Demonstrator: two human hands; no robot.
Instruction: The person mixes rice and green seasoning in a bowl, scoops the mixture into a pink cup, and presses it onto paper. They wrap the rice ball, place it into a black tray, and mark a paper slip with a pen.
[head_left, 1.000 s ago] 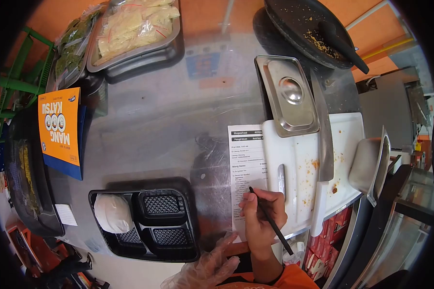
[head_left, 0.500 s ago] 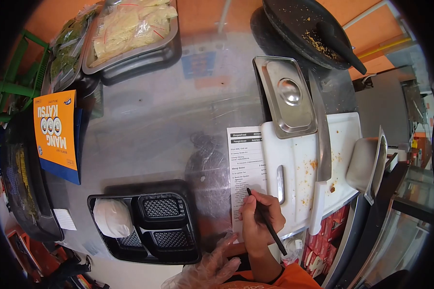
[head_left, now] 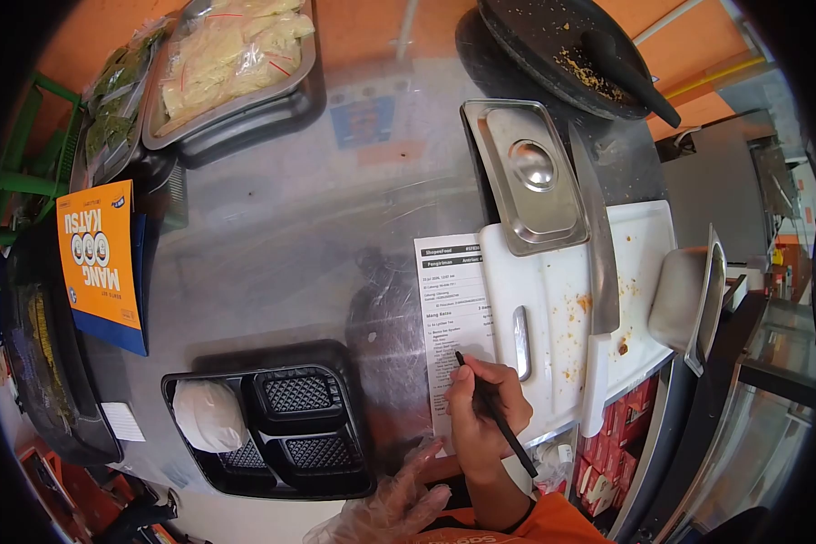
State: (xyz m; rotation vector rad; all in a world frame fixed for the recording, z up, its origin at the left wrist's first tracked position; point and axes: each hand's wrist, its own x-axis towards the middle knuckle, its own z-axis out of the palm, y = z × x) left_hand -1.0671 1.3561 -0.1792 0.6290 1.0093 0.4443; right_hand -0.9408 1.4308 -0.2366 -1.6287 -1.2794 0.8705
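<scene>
Steel counter [head_left: 317, 245] fills the view, scuffed and shiny; at far left an orange leaflet [head_left: 100, 254] lies flat on it, with green bags [head_left: 113, 100] above it and, beside them, a metal tray [head_left: 245, 104] of pale bagged food; lower down sits a black bento box [head_left: 304, 394], its left compartment holding a white wrapped mound [head_left: 208, 415], its other compartments bare. Just right of the box, at the bottom edge, the left hand [head_left: 390, 503] in a clear glove rests with fingers spread, holding nothing, close to the lower end of the receipt [head_left: 453, 299]; the receipt lies lengthwise on the counter, its right edge tucked under the cutting board [head_left: 553, 281]. The right hand [head_left: 480, 408] is closed around a black pen [head_left: 499, 424], the tip pressed on the receipt's lower half; the two hands are near each other but apart. On the board lie a steel lid [head_left: 526, 172] and a long knife [head_left: 598, 245], amid orange crumbs; above them sits a dark mortar [head_left: 526, 36] with a pestle [head_left: 630, 77] in it; at far right a steel pan [head_left: 694, 299] leans off the board's edge.
</scene>
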